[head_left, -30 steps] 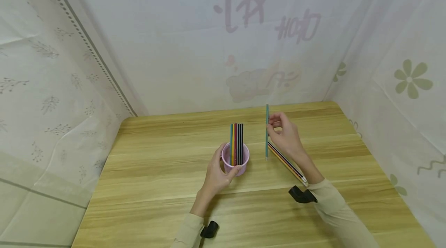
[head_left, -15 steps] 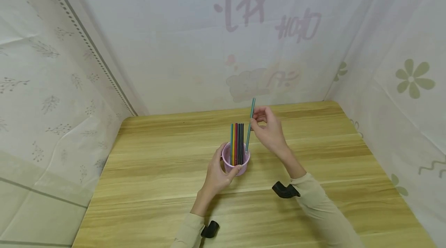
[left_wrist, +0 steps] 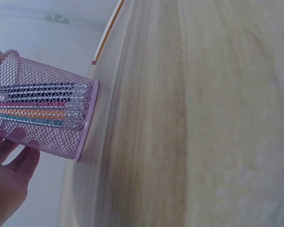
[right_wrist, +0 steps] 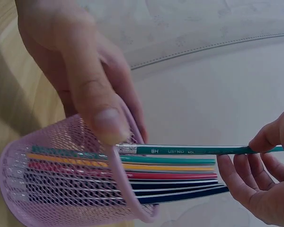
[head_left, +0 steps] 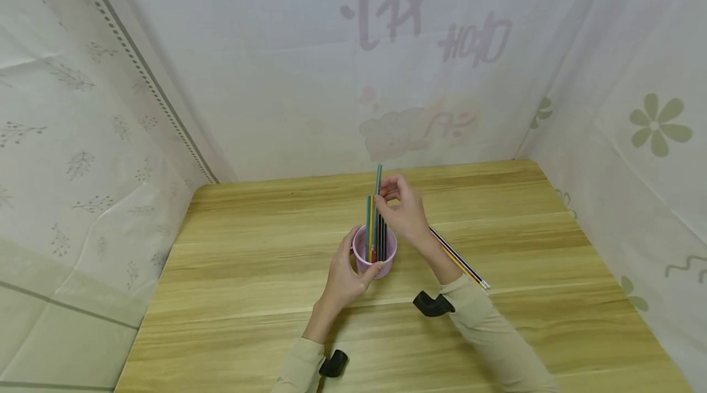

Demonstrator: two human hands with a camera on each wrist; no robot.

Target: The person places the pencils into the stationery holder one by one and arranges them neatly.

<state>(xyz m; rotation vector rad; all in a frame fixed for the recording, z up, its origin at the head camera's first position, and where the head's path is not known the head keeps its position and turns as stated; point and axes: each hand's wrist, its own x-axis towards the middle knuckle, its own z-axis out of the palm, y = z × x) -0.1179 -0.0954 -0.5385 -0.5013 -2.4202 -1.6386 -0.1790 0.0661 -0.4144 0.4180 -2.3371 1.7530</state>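
Note:
My left hand (head_left: 343, 282) grips a pink mesh pencil cup (head_left: 389, 264), its thumb at the rim. Inside the cup (left_wrist: 47, 75) stand several pencils (right_wrist: 175, 176) in green, yellow, red and black, side by side. A further green pencil (right_wrist: 189, 150) is pinched between the thumb and fingers of my right hand (head_left: 405, 212). Its eraser end points down and lies at the cup's mouth, close to the left thumb (right_wrist: 109, 125) in the right wrist view. The right hand partly covers the pencils' tops in the head view.
Loose pencils (head_left: 461, 263), black and yellow, lie on the wooden table (head_left: 248, 276) right of the cup, partly behind the right forearm. Printed cloth (head_left: 287, 73) hangs at the table's back and sides. Each wrist carries a black mount (head_left: 433, 304).
My right hand has carried the green pencil leftward from above the loose pencils to the cup, and its lower end has come over the opening. The left hand and cup stay put.

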